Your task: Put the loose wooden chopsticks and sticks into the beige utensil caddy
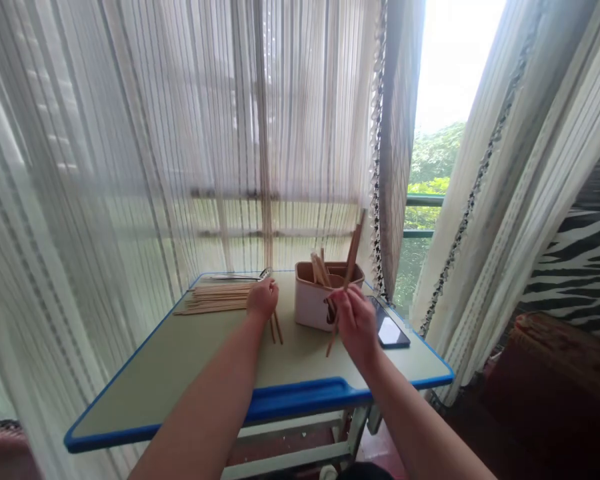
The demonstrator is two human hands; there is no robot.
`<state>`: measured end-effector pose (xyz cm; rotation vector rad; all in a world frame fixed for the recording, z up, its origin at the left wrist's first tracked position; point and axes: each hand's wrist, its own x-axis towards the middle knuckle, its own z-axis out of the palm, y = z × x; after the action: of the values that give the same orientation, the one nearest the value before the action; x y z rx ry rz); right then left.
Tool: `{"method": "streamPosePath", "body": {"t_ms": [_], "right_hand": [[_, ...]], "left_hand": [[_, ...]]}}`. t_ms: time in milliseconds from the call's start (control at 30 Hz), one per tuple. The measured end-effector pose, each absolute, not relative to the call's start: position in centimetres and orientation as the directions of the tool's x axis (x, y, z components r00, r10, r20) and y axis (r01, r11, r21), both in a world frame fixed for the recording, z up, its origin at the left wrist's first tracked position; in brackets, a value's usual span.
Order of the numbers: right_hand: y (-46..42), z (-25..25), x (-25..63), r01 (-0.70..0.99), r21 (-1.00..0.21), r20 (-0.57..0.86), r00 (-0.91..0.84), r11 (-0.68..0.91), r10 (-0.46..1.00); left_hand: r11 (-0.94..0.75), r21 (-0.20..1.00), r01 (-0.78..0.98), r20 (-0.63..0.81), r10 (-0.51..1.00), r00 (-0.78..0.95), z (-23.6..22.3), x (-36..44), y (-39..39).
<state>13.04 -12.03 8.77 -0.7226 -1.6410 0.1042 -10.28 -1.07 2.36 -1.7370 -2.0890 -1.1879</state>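
My left hand (263,298) is closed over the table, and the lower ends of two wooden chopsticks (277,328) stick out below it. Beside it, to the left, a row of loose wooden chopsticks (220,297) lies flat. Metal utensils (235,277) lie behind the row, partly hidden. In front of a white and brown utensil box (313,308), my right hand (356,317) is shut on wooden chopsticks (354,250), held tilted with the upper ends leaning right; their exact number is unclear. More light-coloured sticks (320,268) stand inside the box.
A dark phone (393,331) lies right of the box, close to the table's right edge. The pale table (180,373) has a raised blue rim (300,395). Sheer curtains (205,133) hang right behind it. At the far right stands a zebra-striped surface (570,267).
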Motion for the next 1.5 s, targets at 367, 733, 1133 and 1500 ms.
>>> {"method": "streamPosePath", "body": {"t_ms": [367, 733, 1133, 1500], "right_hand": [[-3.2, 16.6, 17.2, 0.768, -0.367, 0.871, 0.085, 0.525, 0.484], [-0.6, 17.3, 16.4, 0.933, -0.230, 0.588, -0.094, 0.278, 0.803], [-0.6, 17.7, 15.8, 0.993, -0.113, 0.325, 0.001, 0.038, 0.946], [-12.7, 7.3, 10.4, 0.784, -0.126, 0.389, -0.524, 0.608, 0.758]], "left_hand": [[-0.103, 0.423, 0.900, 0.642, 0.736, -0.217, 2.9, -9.9, -1.2], [-0.113, 0.404, 0.908, 0.638, 0.746, -0.191, 3.0, -9.9, -1.3], [-0.105, 0.415, 0.904, 0.644, 0.736, -0.210, 3.3, -9.7, -1.4], [0.160, 0.662, 0.733, 0.453, 0.693, -0.560, 3.4, -11.2, -1.0]]}}
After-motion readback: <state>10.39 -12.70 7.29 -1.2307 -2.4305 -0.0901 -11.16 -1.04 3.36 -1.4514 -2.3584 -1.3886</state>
